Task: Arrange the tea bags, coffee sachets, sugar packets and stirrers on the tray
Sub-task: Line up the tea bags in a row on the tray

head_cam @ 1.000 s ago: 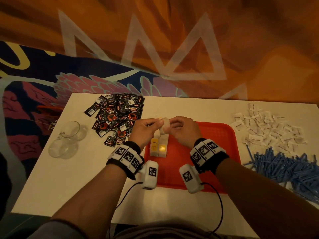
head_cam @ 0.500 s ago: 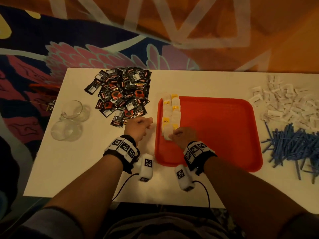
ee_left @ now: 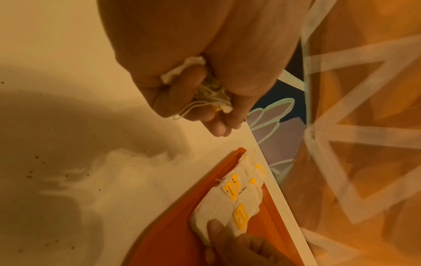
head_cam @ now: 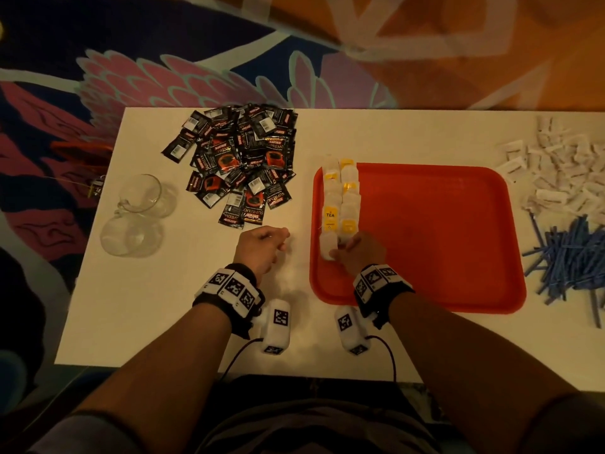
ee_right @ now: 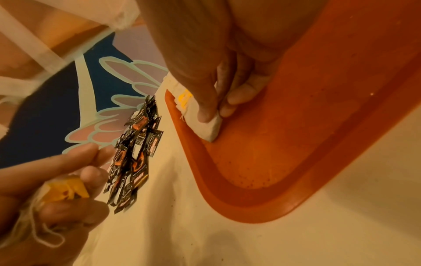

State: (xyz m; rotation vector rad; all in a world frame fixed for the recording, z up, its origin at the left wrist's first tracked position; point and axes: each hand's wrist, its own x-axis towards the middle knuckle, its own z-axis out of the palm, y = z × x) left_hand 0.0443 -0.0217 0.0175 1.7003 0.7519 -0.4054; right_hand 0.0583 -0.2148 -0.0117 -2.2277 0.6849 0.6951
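Your right hand (head_cam: 358, 253) presses a tea bag (ee_right: 206, 126) with thumb and fingertips at the near end of the row along the tray's (head_cam: 425, 290) left edge. Your left hand (head_cam: 260, 249), curled, grips more bags (ee_left: 209, 93) over the table (head_cam: 163, 306).

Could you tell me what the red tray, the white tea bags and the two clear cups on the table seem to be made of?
Red tray: probably moulded plastic, with a rounded raised rim and a matte, finely speckled surface.
White tea bags: soft, fibrous filter paper with crinkled edges, string and yellow paper tags.
Two clear cups: transparent and glossy, likely glass, though clear plastic cannot be ruled out.
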